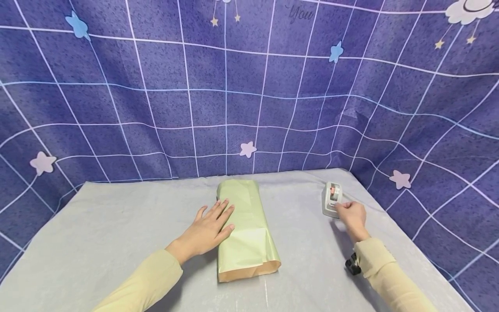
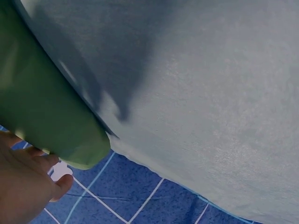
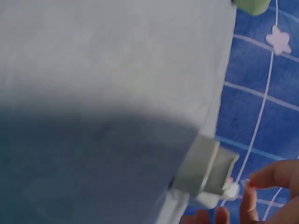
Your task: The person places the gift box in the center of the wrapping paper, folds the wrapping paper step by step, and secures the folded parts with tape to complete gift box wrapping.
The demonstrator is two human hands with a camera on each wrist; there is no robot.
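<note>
A long parcel in light green paper (image 1: 243,216) lies lengthwise on the table, its near end folded with a tan inner edge showing. My left hand (image 1: 206,229) rests on its left side with fingers spread. In the left wrist view the left hand (image 2: 28,182) shows at the green parcel's (image 2: 46,102) side. A grey tape dispenser (image 1: 328,210) with a small roll and red core stands to the right. At its near end, the thumb and forefinger of my right hand (image 1: 354,216) pinch the end of the clear tape. The right wrist view shows these pinched fingertips (image 3: 252,184) beside the dispenser's toothed edge (image 3: 229,172).
A pale grey cloth covers the table (image 1: 156,208). Blue curtain fabric (image 1: 218,108) with a white grid and stars hangs along the back and right edges. A black wrist device (image 1: 352,264) sits under the right sleeve.
</note>
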